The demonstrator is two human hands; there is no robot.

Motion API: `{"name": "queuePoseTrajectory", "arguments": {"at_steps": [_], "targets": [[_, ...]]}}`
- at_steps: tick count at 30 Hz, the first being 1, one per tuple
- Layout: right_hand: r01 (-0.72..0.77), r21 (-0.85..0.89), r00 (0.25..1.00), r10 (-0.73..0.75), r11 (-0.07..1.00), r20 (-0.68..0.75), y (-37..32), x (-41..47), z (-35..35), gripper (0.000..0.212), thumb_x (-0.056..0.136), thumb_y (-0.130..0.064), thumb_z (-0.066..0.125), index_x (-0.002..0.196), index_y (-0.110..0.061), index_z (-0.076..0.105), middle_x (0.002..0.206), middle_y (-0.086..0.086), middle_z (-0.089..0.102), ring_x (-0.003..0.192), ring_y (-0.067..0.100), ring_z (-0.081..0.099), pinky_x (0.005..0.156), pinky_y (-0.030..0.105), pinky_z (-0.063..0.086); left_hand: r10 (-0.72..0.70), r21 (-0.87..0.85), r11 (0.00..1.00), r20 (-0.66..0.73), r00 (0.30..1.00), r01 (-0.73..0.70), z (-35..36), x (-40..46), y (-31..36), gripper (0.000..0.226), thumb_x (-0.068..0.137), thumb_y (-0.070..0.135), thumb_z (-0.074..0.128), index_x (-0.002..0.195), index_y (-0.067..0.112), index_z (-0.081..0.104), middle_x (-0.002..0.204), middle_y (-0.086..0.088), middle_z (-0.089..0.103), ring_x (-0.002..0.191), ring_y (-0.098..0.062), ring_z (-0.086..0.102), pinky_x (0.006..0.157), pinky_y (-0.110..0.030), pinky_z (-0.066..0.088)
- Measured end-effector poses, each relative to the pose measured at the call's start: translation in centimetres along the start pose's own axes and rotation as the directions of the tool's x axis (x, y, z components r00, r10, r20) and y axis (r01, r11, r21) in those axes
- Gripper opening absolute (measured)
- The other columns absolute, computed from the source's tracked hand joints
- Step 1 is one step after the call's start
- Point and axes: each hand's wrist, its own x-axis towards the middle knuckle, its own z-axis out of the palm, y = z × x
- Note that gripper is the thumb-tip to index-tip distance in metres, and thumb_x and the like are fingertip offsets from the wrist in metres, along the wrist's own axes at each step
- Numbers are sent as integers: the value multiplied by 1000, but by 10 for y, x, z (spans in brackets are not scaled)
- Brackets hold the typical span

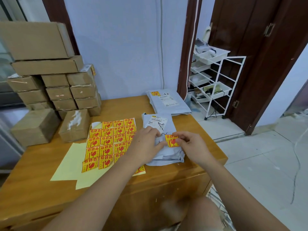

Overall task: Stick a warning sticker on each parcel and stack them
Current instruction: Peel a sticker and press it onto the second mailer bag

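A grey mailer parcel (168,152) with a white shipping label lies on the wooden table (41,189) in front of me. My right hand (191,147) pinches a yellow-and-red warning sticker (171,140) just above the parcel's middle. My left hand (146,144) rests on the parcel's left side, its fingers touching the sticker's left edge. A sheet of warning stickers (108,142) lies to the left of the parcel. A stack of grey mailers (168,102), the top one bearing a sticker, sits at the table's far right.
Cardboard boxes (55,90) are piled at the table's back left, with two more boxes (55,125) in front of them. A yellow backing sheet (70,165) lies under the stickers. A white wire rack (215,84) stands beyond the table's right edge.
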Motion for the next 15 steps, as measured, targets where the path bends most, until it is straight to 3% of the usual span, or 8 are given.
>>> {"name": "queuePoseTrajectory", "arguments": {"at_steps": [8, 10, 13, 15], "targets": [[64, -127, 997, -60, 990, 41, -3, 5, 1, 25, 100, -14, 60, 121, -22, 71, 101, -11, 67, 94, -3, 60, 74, 5, 43, 20, 19, 1000, -80, 997, -19, 14, -13, -2, 30, 107, 35, 43, 123, 21, 64, 118, 7, 57, 110, -16, 49, 96, -34, 40], [83, -164, 996, -76, 983, 52, -2, 6, 3, 25, 101, -15, 60, 122, -23, 71, 102, -10, 67, 95, -1, 60, 77, 7, 44, -5, -5, 1000, -88, 996, 4, 12, -9, 0, 36, 107, 45, 39, 118, 23, 64, 113, 9, 59, 108, -16, 52, 93, -35, 42], [105, -213, 993, -93, 971, 66, -2, 7, 5, 26, 102, -18, 59, 125, -23, 69, 107, -7, 67, 96, 2, 60, 83, 14, 47, -18, 56, 998, -63, 998, 22, 13, -4, 2, 47, 102, 61, 37, 129, 29, 57, 118, 8, 57, 112, -17, 50, 96, -35, 43], [111, -246, 993, -96, 963, 69, -3, 8, 5, 26, 102, -18, 59, 126, -22, 69, 104, -9, 63, 92, 0, 57, 77, 10, 43, -11, 99, 995, -45, 999, 16, 15, -4, 2, 49, 100, 65, 40, 137, 36, 53, 118, 8, 53, 114, -16, 47, 97, -34, 42]]}}
